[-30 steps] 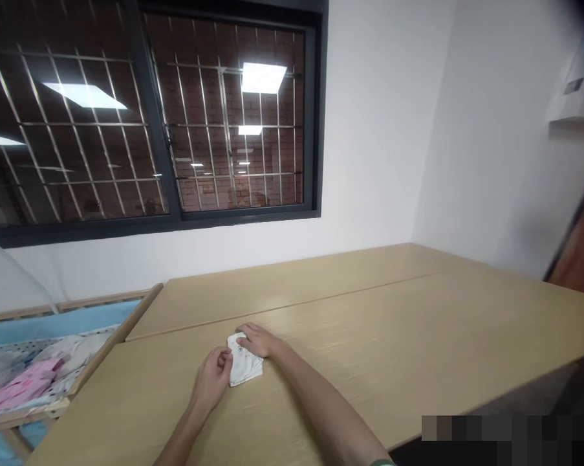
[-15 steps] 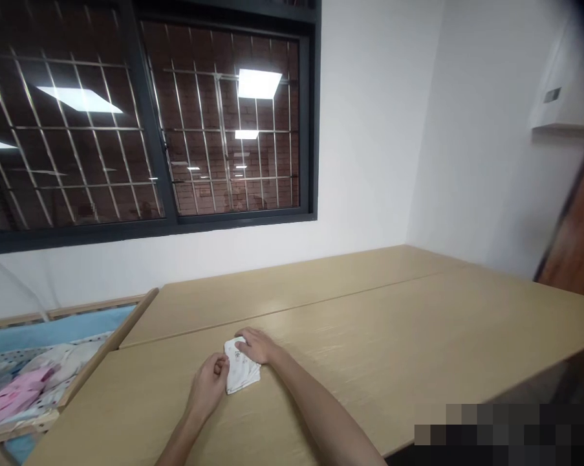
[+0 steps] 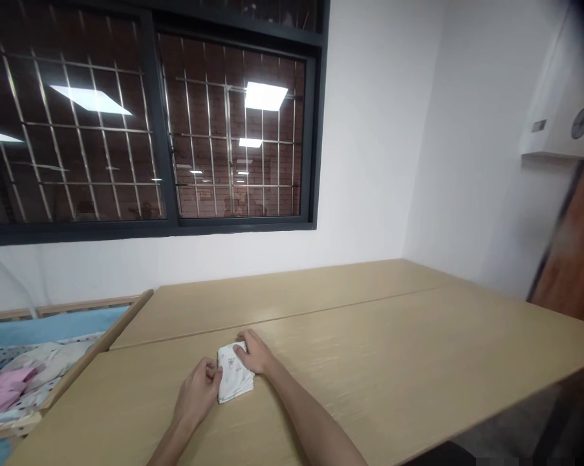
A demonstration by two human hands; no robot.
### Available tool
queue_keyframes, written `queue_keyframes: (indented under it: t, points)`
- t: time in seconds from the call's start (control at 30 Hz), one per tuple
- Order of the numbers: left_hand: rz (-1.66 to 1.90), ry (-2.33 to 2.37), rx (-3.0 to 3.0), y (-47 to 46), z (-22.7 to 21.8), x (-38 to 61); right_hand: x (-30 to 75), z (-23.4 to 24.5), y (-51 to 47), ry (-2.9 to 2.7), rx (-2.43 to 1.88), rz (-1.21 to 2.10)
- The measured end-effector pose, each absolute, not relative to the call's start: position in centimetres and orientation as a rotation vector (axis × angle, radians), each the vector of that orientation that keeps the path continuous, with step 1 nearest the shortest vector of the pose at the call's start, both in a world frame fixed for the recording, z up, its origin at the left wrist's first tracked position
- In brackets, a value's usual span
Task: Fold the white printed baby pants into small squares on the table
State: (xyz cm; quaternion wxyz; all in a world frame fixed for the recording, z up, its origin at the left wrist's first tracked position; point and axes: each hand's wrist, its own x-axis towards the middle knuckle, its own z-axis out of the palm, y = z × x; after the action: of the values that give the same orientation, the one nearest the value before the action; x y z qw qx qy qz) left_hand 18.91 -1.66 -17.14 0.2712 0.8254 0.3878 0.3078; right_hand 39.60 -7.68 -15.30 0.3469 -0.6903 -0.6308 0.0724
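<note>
A small folded white cloth (image 3: 234,380) with a little dark print lies flat on the wooden table (image 3: 369,349). My left hand (image 3: 202,385) is at its left edge, fingers curled and thumb against the side of the fold. At the upper right corner, my right hand (image 3: 255,353) grips the cloth, with the thumb on top and the fingers over the far edge. The lower part of the cloth shows between both hands. Whether it is a garment or a plain cloth cannot be made out.
To the left stands a wooden crib (image 3: 121,320) with blue lining, holding a pink cloth (image 3: 8,391) and pale bedding. A barred window (image 3: 238,142) is in the wall behind the table. On the right wall hangs a white box (image 3: 553,123), above a brown wooden panel (image 3: 570,239).
The view has shifted slightly. The cloth lies a little flatter and squarer, its lower right layers more even. Both hands stay at the same edges of it.
</note>
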Motion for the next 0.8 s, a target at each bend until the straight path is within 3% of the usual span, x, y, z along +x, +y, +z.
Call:
queue_keyframes:
  t: [0.17,0.8]
  points:
    - [0.629,1.303,2.398,-1.8,-16.3,18.6,39.5,-15.0,-8.4,-1.621,-1.711,0.115]
    - [0.532,1.263,2.491,-1.7,-16.0,20.1,39.3,-14.7,-8.4,-1.69,-1.717,0.071]
